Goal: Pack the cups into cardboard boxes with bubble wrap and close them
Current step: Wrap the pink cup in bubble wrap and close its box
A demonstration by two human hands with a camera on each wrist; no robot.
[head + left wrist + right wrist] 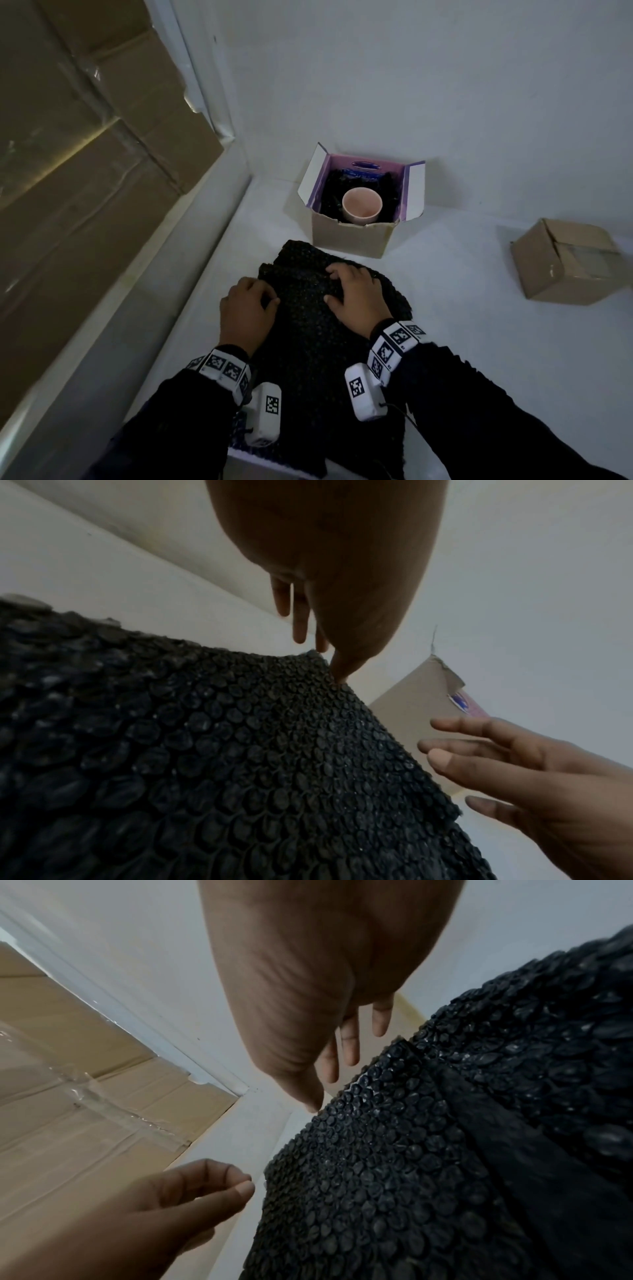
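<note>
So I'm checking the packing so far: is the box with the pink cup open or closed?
Open. The box has its flaps standing up and out, and the pink cup shows upright inside, ringed by black bubble wrap.

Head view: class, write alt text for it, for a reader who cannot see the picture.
Two hands work a sheet of black bubble wrap on a white surface, the left hand at its left edge, the right hand spread on top. Behind it, an open cardboard box holds a pink cup nested in more wrap; a closed, taped box lies to the right.
</note>
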